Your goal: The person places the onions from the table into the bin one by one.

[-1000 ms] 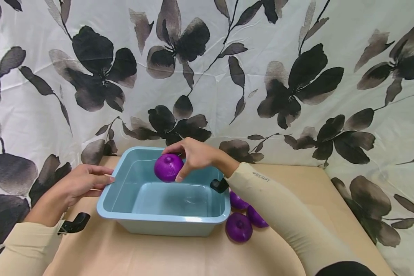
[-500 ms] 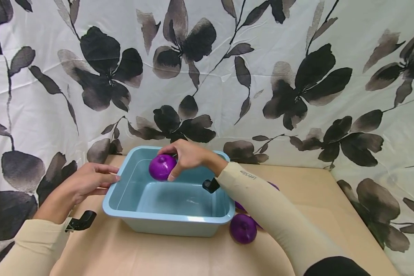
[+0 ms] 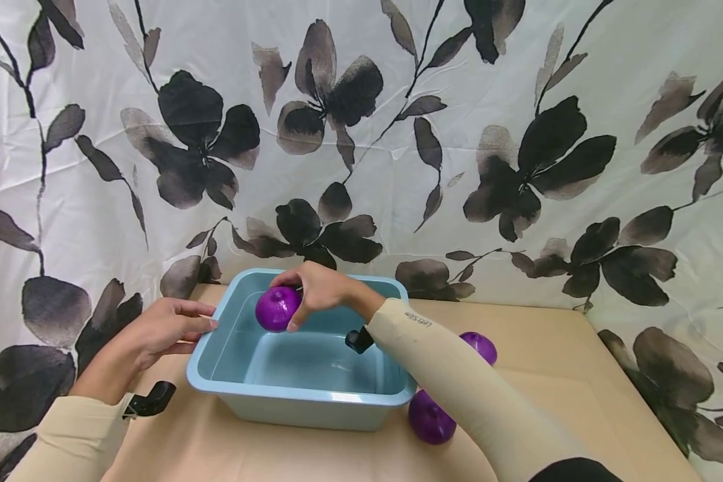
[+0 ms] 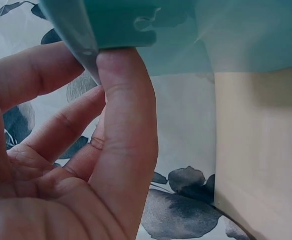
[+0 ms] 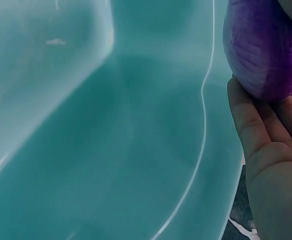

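A light blue plastic basin (image 3: 301,396) stands on the table. My left hand (image 3: 169,329) pinches its left rim between thumb and fingers; in the left wrist view the thumb (image 4: 126,125) presses against the rim's edge. My right hand (image 3: 322,291) holds a purple onion (image 3: 277,309) over the basin's back left part, fingers at its far side and thumb at its near side. The right wrist view shows the onion (image 5: 265,50), glossy and faintly striped, above the basin's inner wall (image 5: 160,125). Whether it touches the basin is unclear.
One purple onion (image 3: 432,418) lies by the basin's front right corner and another (image 3: 480,347) farther back, both partly hidden by the right sleeve (image 3: 452,375). A floral cloth (image 3: 397,201) hangs behind the tan table (image 3: 554,375).
My right hand has carried the onion a little left within the basin. The left hand keeps to the rim. The view has shifted, and the right sleeve now covers different parts of the onions on the table.
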Demonstrator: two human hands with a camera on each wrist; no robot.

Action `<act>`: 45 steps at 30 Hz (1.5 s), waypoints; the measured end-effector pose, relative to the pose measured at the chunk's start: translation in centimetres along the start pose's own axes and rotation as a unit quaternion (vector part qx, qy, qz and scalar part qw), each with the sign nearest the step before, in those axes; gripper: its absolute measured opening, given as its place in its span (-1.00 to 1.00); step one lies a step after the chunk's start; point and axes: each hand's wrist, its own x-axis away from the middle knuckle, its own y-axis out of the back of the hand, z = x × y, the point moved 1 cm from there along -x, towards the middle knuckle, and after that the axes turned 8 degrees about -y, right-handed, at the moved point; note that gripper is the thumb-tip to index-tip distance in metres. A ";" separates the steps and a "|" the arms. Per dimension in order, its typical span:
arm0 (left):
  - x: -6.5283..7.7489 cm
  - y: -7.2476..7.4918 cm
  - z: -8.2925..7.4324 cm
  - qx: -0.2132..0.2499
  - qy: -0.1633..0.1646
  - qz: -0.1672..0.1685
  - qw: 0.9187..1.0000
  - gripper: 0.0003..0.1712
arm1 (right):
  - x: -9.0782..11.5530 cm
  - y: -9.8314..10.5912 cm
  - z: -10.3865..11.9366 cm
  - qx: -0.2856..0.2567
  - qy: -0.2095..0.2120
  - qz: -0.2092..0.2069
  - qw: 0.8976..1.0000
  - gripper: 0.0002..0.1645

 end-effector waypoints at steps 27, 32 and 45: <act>-0.1 0.3 -0.6 0.004 0.007 0.002 1.000 -0.32 | -2.9 -2.4 -0.2 0.036 -0.044 0.003 0.998 -0.06; -0.2 0.2 -0.4 0.008 0.010 0.000 1.000 -0.31 | -3.4 -3.1 -0.3 0.034 -0.063 0.003 0.997 -0.02; 0.1 0.2 0.0 0.011 0.015 0.001 1.000 -0.32 | -4.7 -4.6 -0.9 0.047 -0.097 0.016 0.994 -0.09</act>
